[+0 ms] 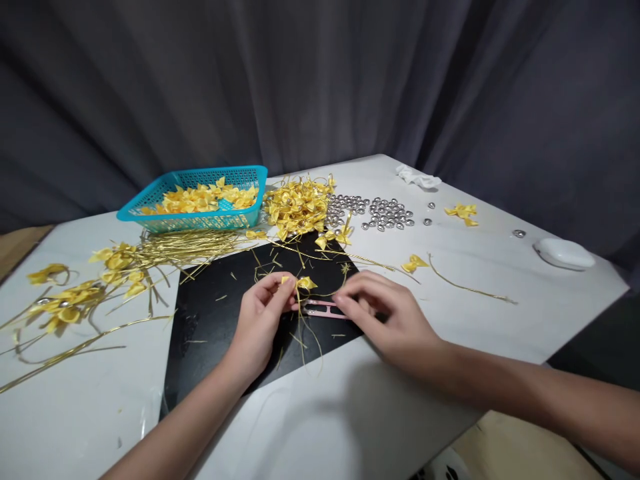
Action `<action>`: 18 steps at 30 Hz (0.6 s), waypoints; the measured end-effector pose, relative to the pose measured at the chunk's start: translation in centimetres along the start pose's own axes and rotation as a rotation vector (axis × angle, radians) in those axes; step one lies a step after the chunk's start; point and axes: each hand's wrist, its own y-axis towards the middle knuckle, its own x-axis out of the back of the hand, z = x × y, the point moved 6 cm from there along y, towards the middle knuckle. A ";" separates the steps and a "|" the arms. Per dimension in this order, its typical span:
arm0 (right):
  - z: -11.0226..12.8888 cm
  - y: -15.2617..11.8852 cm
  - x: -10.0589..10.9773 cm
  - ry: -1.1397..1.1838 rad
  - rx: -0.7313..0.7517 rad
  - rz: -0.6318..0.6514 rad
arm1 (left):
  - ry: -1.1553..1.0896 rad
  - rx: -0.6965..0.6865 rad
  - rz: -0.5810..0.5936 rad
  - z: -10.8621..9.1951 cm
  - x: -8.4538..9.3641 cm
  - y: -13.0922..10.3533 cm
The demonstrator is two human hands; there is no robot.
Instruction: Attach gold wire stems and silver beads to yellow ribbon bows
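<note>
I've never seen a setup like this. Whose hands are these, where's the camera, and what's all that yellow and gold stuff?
No machine here: these are a person's bare hands, filmed by a camera worn on their head, looking forward and down. The left hand pinches a small yellow bow; the right hand pinches a thin gold strand beside it. A pink tool shows by the right fingers, above a black mat. On the white table are a blue basket of yellow pieces, a heap of yellow bows, gold wires and silvery beads.
</note>
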 end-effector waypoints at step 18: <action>-1.5 4.6 -3.9 0.594 -0.306 0.191 | -0.042 0.071 0.048 0.3 -0.4 -0.1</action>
